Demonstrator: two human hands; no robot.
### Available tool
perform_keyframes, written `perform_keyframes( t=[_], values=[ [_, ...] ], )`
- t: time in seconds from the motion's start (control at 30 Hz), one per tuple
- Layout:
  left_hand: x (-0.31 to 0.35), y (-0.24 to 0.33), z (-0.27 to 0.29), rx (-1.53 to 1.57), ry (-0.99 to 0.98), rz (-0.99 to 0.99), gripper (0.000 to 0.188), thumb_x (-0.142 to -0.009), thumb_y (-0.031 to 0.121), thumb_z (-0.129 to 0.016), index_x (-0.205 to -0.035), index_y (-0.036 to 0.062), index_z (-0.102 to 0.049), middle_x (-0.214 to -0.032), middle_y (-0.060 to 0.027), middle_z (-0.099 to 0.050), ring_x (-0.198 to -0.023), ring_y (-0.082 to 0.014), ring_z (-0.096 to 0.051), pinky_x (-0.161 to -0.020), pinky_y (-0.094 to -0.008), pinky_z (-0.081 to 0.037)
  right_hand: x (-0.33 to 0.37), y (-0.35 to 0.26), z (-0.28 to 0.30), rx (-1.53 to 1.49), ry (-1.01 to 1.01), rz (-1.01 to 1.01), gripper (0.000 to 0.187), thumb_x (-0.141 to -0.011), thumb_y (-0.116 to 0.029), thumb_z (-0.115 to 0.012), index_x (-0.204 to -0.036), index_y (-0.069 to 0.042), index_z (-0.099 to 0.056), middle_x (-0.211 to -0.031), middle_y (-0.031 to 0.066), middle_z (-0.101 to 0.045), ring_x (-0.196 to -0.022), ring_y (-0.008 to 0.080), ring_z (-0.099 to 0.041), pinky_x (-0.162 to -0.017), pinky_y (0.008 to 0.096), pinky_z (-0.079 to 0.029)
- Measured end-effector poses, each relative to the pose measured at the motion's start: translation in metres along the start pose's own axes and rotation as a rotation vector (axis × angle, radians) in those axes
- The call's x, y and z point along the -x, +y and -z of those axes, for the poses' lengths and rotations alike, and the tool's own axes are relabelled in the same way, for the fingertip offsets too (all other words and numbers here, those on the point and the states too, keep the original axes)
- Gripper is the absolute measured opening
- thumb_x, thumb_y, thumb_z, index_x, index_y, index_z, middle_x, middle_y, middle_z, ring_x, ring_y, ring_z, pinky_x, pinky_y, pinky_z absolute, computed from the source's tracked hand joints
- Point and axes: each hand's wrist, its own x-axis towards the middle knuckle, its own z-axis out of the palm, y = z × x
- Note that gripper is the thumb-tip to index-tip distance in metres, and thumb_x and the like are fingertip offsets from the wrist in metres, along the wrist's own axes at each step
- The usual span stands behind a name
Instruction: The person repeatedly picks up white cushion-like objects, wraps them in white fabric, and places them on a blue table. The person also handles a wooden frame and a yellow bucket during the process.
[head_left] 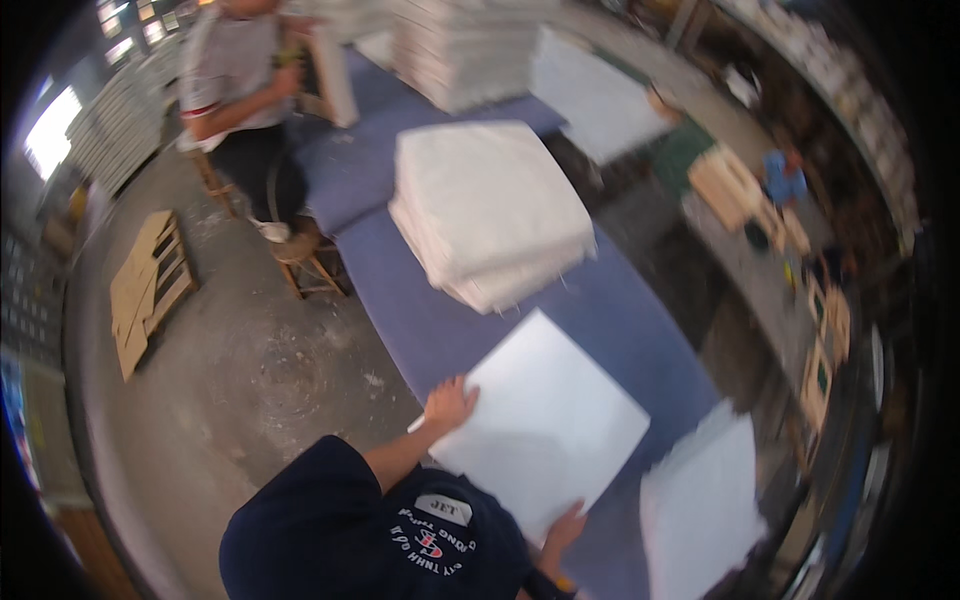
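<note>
A flat white square panel point(545, 415) lies in front of me, turned cornerwise over the blue-covered table point(650, 300). My left hand point(452, 402) grips its left edge, with the fingers over the top face. At the edge nearest my body, my right hand point(567, 525) holds the panel, its thumb side showing. Whether the panel rests on the table or is lifted a little, I cannot tell. Just beyond it stands a stack of white cloth-covered slabs point(490, 200) with loose threads along the lower edges.
To the right is another white pile point(700, 500) with ragged edges. A taller white stack point(470, 50) stands at the far end. Across the table at far left, a person point(240, 100) sits near a wooden stool point(305, 255). A cut wooden board point(150, 285) lies on the floor.
</note>
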Motion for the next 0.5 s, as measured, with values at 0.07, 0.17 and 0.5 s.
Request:
perform_keyframes(
  t=[0.07,0.17,0.5],
  values=[
    [-0.004,0.0,-0.009,-0.037,0.062,-0.042,0.05,-0.094,0.047,-0.049,-0.118,0.0033,-0.052,-0.107,-0.0226,-0.062,-0.094,-0.0402,-0.062,-0.08,-0.0505,-0.051,-0.003,0.012,-0.004,0.066,0.033,-0.036,0.071,-0.096,-0.054,-0.047,-0.123,0.011,-0.054,-0.118,0.03,-0.06,-0.111,0.0437,-0.057,-0.097,0.0458,-0.043],
    [0.002,-0.003,-0.006,0.004,0.132,-0.003,0.053,-0.093,0.046,-0.052,-0.123,0.002,-0.052,-0.112,-0.0244,-0.06,-0.101,-0.0418,-0.059,-0.086,-0.0517,-0.047,-0.012,0.009,-0.009,0.095,0.069,-0.048,0.072,-0.095,-0.054,-0.049,-0.124,0.012,-0.053,-0.12,0.0317,-0.059,-0.114,0.0443,-0.055,-0.1,0.0452,-0.04],
    [-0.016,-0.025,-0.053,0.243,0.199,-0.183,0.056,-0.096,0.044,-0.046,-0.125,-0.0039,-0.048,-0.116,-0.0236,-0.054,-0.108,-0.0436,-0.051,-0.093,-0.0492,-0.04,-0.017,0.027,-0.026,-0.153,0.169,0.016,0.049,-0.093,-0.044,-0.054,-0.1,0.004,-0.059,-0.091,0.0222,-0.063,-0.084,0.0402,-0.059,-0.075,0.0439,-0.046]
  ],
)
